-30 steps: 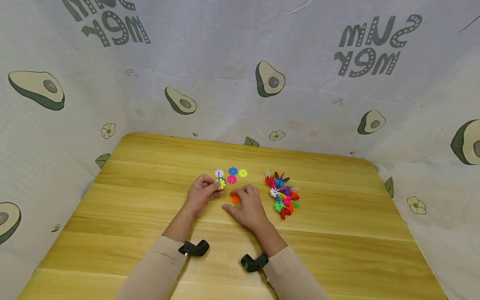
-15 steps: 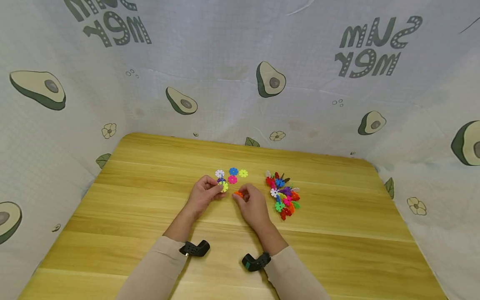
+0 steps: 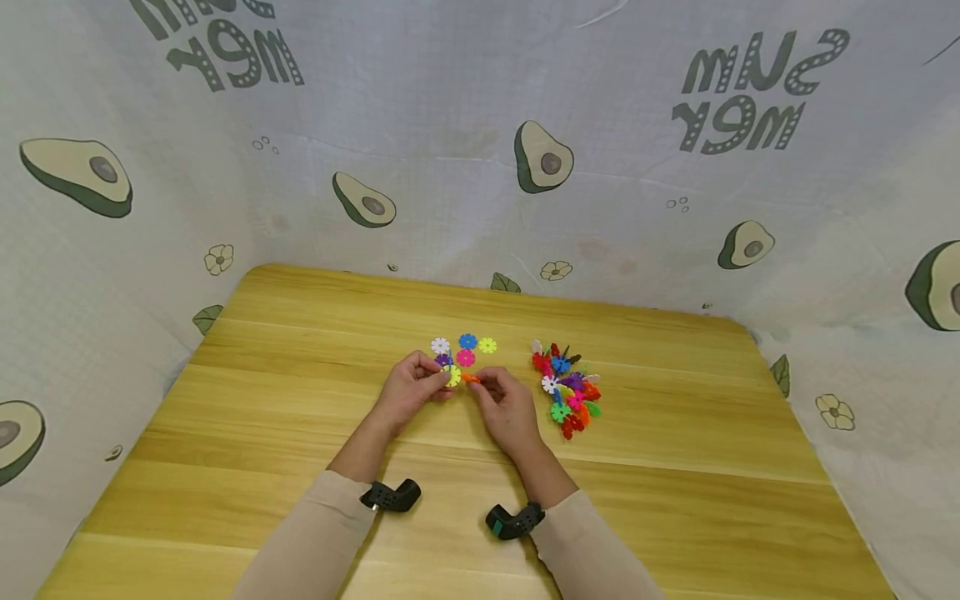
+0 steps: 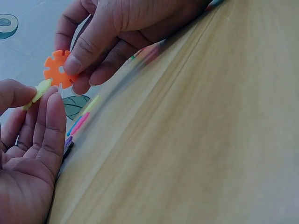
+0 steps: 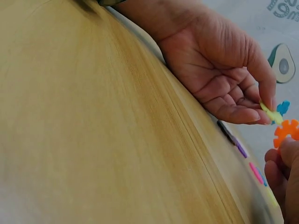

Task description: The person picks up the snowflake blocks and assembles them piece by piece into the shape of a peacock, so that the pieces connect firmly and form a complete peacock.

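My left hand (image 3: pixel 408 392) pinches a yellow notched snowflake disc (image 3: pixel 453 377) between thumb and fingers. A blue notched disc (image 5: pixel 282 107) shows right behind the yellow one in the right wrist view. In my right hand (image 3: pixel 510 412) an orange notched disc (image 4: pixel 53 77) is pinched by thumb and fingertips. Its edge meets the rim of the yellow disc, the two standing at an angle to each other. Both hands are held close together over the wooden table, and the left fingers partly cover the yellow disc.
Beyond the hands lie loose discs: white (image 3: pixel 440 345), blue (image 3: pixel 468 342), yellow (image 3: pixel 487 345), pink (image 3: pixel 466 357) and purple (image 3: pixel 442 360). A black piece (image 5: pixel 226 132) lies by the purple one. To the right sits a many-coloured cluster of discs (image 3: pixel 576 400). A printed curtain (image 3: pixel 450 225) surrounds the table.
My right hand has picked the orange disc up from the table and brought it left to the yellow disc. The left hand has shifted slightly right, uncovering the purple disc.
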Motion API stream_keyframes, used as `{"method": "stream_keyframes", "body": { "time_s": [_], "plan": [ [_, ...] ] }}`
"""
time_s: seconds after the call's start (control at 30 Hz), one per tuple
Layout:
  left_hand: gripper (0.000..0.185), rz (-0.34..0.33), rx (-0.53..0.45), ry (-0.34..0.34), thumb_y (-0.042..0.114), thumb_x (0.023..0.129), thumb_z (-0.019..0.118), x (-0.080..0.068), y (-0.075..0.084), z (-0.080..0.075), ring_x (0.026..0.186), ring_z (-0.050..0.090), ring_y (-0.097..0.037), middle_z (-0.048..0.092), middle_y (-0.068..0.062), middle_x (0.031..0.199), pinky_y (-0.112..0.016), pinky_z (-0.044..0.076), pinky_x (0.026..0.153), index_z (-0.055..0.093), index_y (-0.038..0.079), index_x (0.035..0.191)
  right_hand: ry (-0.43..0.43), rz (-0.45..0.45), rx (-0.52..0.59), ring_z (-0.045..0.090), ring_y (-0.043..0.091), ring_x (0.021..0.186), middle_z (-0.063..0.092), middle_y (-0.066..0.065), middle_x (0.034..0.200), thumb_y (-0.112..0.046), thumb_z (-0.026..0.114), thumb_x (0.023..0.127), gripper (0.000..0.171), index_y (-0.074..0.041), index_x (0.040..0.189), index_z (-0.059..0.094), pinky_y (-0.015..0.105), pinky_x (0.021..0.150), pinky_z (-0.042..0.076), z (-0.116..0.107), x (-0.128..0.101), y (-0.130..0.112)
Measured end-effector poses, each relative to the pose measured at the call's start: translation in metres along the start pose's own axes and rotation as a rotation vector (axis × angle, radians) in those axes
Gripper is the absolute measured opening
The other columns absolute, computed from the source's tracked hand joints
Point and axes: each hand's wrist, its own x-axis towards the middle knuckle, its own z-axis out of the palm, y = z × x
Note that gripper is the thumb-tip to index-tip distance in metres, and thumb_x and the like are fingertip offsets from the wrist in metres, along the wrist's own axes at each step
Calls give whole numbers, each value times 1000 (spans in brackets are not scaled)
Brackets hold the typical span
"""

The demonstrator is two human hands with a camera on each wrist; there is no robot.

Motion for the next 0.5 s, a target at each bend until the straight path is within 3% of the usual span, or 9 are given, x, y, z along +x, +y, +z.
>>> {"method": "stream_keyframes", "body": {
  "time_s": [0.33, 0.5],
  "plan": [
    [15, -14, 39, 4, -6, 92, 67, 1, -1, 2, 70, 70, -13, 63, -3, 80, -24, 64, 69, 54, -4, 100, 17, -48, -47, 75, 21, 87, 78, 8, 97, -9, 73, 94, 5, -8, 99, 75, 24, 76, 61, 0, 1, 0],
    [12, 7, 27, -32, -7, 93, 67, 1, -3, 0, 71, 73, -14, 66, -4, 81, -26, 65, 71, 57, -4, 98, 32, -60, -90, 75, 22, 89, 79, 7, 95, -7, 74, 93, 5, -8, 97, 77, 26, 77, 62, 0, 2, -1]
  ]
}}
